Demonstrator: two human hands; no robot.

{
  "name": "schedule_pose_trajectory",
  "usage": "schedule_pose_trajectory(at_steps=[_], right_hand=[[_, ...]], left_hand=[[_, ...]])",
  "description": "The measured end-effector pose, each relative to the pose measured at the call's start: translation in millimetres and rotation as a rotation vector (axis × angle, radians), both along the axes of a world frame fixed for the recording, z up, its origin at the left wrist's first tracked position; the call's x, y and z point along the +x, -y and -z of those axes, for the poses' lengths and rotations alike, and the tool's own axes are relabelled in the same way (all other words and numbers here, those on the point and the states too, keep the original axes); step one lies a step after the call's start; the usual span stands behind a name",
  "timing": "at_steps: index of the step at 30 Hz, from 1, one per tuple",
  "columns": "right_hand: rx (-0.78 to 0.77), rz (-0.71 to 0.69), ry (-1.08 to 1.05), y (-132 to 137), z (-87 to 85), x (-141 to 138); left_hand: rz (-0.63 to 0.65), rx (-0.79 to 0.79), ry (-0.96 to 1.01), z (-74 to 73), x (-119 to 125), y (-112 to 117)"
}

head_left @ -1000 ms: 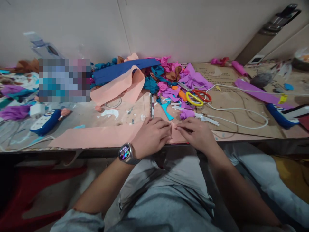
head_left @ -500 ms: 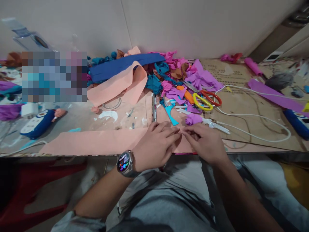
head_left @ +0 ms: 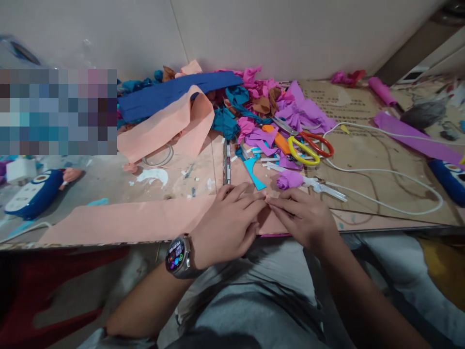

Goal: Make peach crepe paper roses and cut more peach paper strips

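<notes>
A long peach crepe paper strip (head_left: 119,220) lies along the front edge of the table. My left hand (head_left: 232,218), with a smartwatch (head_left: 178,257) on its wrist, rests across the strip with fingers stretched out toward the right. Thumb and fingertips of my right hand (head_left: 307,215) are pinched together on the strip's upper edge, touching the tips of my left fingers. The pinched bit of paper is small and partly hidden by the fingers. Just beyond the hands are a blue paper scrap (head_left: 255,174) and a rolled purple paper rose (head_left: 289,179).
Yellow-handled scissors (head_left: 304,151) and red-handled scissors (head_left: 319,141) lie beyond my right hand. Behind are a blue paper strip (head_left: 178,94), a folded peach strip (head_left: 163,126) and crumpled coloured paper. A white cable (head_left: 395,172) loops across cardboard (head_left: 358,145). A blue-and-white device (head_left: 34,194) sits left.
The camera view has shifted slightly, so things at the left sit farther left. Both hands stay at the peach strip's edge, with only small finger movement.
</notes>
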State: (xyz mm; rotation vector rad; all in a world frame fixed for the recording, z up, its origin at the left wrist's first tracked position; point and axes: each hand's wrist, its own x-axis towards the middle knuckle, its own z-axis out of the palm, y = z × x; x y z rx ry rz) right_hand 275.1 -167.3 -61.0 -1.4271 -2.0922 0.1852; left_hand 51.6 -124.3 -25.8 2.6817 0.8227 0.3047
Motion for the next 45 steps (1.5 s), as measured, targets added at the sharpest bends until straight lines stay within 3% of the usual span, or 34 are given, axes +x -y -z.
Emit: schedule_pose_trajectory(at_steps=[17, 37, 45], right_hand=[[-0.008, -0.026, 0.001, -1, -3.3, 0], [-0.08, -0.081, -0.071, 0, -10.1, 12], [-0.107, -0.066, 0.114, 3, -10.2, 16]], left_hand=[[0.002, 0.027, -0.064, -4.7, -1, -4], [0.11, 0.052, -0.102, -8.6, -1, -10], [0.12, 0.069, -0.12, -10.4, 0, -12]])
